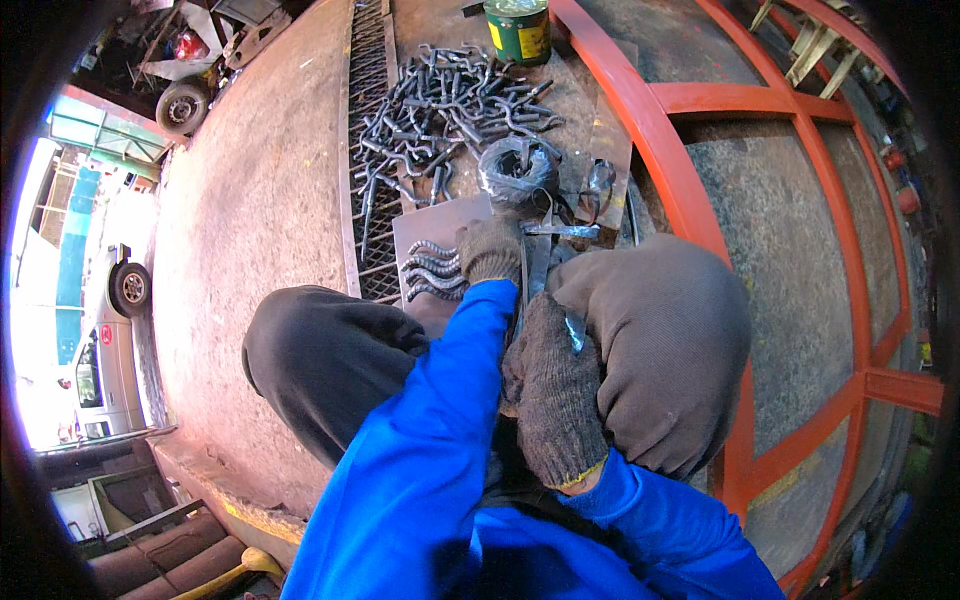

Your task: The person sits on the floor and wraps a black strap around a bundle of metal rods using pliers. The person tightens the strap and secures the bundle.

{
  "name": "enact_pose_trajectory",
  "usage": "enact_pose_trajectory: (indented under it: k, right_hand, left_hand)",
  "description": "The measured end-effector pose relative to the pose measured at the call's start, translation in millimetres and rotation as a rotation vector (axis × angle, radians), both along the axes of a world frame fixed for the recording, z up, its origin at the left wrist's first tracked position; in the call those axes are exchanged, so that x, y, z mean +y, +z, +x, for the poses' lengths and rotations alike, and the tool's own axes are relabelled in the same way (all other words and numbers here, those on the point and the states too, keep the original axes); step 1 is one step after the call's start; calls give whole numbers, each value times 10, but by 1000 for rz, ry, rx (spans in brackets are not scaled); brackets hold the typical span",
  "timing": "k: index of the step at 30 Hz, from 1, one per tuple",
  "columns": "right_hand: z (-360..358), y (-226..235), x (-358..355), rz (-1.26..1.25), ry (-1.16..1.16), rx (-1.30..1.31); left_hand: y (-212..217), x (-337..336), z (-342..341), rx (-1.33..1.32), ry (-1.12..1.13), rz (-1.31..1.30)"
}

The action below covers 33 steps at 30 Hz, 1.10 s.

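Note:
Both my hands wear dark grey knitted gloves. My left hand (489, 250) is curled downward over a flat metal plate (449, 216), at the right ends of several wavy ribbed bars (433, 268) lying side by side. What its fingers hold is hidden under the glove. My right hand (556, 388) is closed beside my right knee, nearer to me. A small shiny piece of plastic film (575, 333) sticks out of its grip. Just beyond my left hand lie a roll of clear plastic film (517, 172) and a shiny strip (566, 230).
A heap of bent dark metal rods (435, 110) lies ahead on the floor, partly over a long grating (368, 130). Behind it stands a green and yellow tin (518, 30). A large orange-red steel frame (680, 175) runs along my right. A vehicle (112, 360) stands far left.

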State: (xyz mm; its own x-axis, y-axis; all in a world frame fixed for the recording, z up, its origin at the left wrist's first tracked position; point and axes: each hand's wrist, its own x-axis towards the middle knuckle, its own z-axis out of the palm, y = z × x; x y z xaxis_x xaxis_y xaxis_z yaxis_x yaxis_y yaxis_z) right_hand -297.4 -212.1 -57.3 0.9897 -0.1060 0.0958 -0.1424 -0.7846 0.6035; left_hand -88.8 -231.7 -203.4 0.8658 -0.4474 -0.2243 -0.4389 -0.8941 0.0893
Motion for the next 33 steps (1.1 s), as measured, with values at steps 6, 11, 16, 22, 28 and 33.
enact_pose_trajectory:
  k: [6, 11, 16, 22, 28, 33]
  right_hand:
    - [-63, -147, -22, 418, 16, -222]
    - [-169, -146, 67, 655, -12, -32]
    - [-152, -223, 65, 1982, -181, -749]
    - [74, 33, -405, 2133, -346, -603]
    - [215, 191, -805, 3002, -545, -1001]
    - [351, 191, -1102, 2931, -272, -1056]
  left_hand:
    - [80, -71, -28, 28, 2, -53]
    - [59, -114, -52, 2, -38, -58]
    - [88, -125, -119, -25, -63, -89]
    - [21, -112, -140, -81, -94, -153]
    - [265, -17, -194, -44, -159, -294]
    - [130, 196, -147, -92, -489, -276]
